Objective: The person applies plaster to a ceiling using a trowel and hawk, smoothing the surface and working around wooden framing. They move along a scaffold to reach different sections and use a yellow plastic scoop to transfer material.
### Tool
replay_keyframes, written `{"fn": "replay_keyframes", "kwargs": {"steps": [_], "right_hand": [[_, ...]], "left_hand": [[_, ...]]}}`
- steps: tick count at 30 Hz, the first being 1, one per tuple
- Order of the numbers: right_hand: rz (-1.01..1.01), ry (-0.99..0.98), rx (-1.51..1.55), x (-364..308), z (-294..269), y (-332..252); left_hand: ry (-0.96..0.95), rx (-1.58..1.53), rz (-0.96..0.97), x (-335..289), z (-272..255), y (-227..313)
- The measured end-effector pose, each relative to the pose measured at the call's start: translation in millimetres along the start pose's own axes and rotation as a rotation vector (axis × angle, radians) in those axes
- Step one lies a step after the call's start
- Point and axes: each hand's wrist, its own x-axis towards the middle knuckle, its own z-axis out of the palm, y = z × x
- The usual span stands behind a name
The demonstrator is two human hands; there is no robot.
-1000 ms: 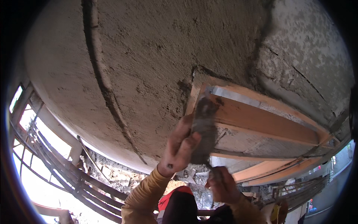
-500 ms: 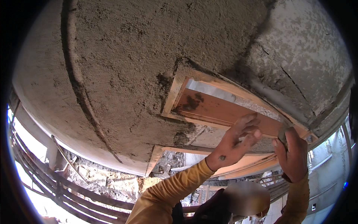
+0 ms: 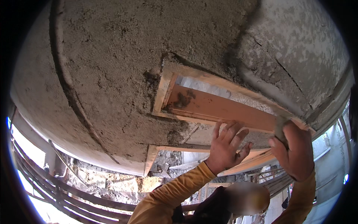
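My left hand (image 3: 226,146) has its fingers spread, with the tips at the lower bar of a wooden window frame (image 3: 163,89). It holds nothing. My right hand (image 3: 296,151) pinches a small grey-green pad (image 3: 280,131), possibly a sponge, against the frame's right end. Its exact kind is unclear, since the fingers cover part of it. Inside the frame runs a reddish-brown board (image 3: 223,108) with dark mortar smears near its left end. Rough grey plaster (image 3: 123,71) surrounds the frame's left and upper sides.
A second wooden frame (image 3: 151,159) sits below the first. A long groove (image 3: 71,93) crosses the plaster at left. Smoother, cracked wall (image 3: 298,48) lies upper right. Wooden rails (image 3: 93,199) run along the lower left. A person in dark clothing (image 3: 212,205) is below my arms.
My left hand has come down and left, its fingers now resting at the frame's lower bar. My right hand still grips the pad, slightly shifted. The whole view has moved a little.
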Motion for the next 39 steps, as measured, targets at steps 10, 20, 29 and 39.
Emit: {"fn": "replay_keyframes", "kwargs": {"steps": [10, 20, 29, 39], "right_hand": [[0.059, 0.11, -0.076, -6, 7, 17], [0.094, 0.092, -0.13, 0, 14, 35], [0.021, 0.097, -0.077, -4, -3, 11], [-0.062, 0.086, -0.158, 26, 12, -19]], "left_hand": [[-0.064, 0.134, -0.057, 1, 4, -10], [-0.087, 0.098, -0.081, -3, 10, -13], [-0.068, 0.151, -0.104, -3, 12, -15], [-0.052, 0.156, -0.075, -3, 10, -16]]}}
